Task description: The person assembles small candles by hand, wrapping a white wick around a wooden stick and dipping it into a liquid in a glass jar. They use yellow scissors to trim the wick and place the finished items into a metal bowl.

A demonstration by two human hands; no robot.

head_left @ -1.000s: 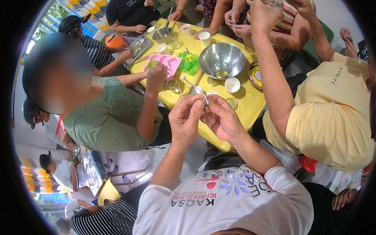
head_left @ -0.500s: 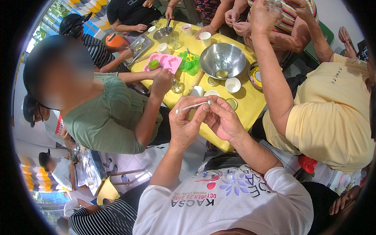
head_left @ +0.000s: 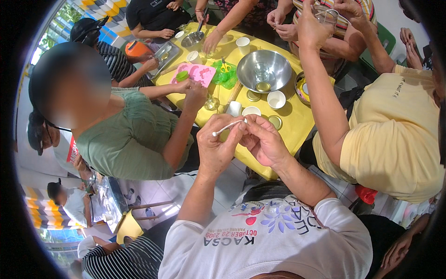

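Both my hands are raised in front of my chest, just over the near edge of the yellow-covered table (head_left: 262,160). Between them is a short white wick (head_left: 229,126), a thin cord with a small pale knob at its left end. My left hand (head_left: 216,145) pinches it with thumb and fingers, and the knobbed end sticks out over the thumb. At the other end my right hand (head_left: 265,140) closes its thumb and fingertips on the cord. The fingertips hide that end. Beyond my hands lie a white paper cup (head_left: 234,109) and a gold jar lid (head_left: 275,122).
A steel bowl (head_left: 281,63) holds a glass jar. Near it are another paper cup (head_left: 276,100), a pink mould (head_left: 204,74), a green bag (head_left: 225,80) with yellow scissors, and a saucepan (head_left: 193,42). A person in green (head_left: 134,135) stands left, one in yellow (head_left: 390,135) right.
My hands stay together on the wick; its knobbed end has shifted slightly right and down. Across the table, a person's arm has reached in toward the glass near the saucepan.
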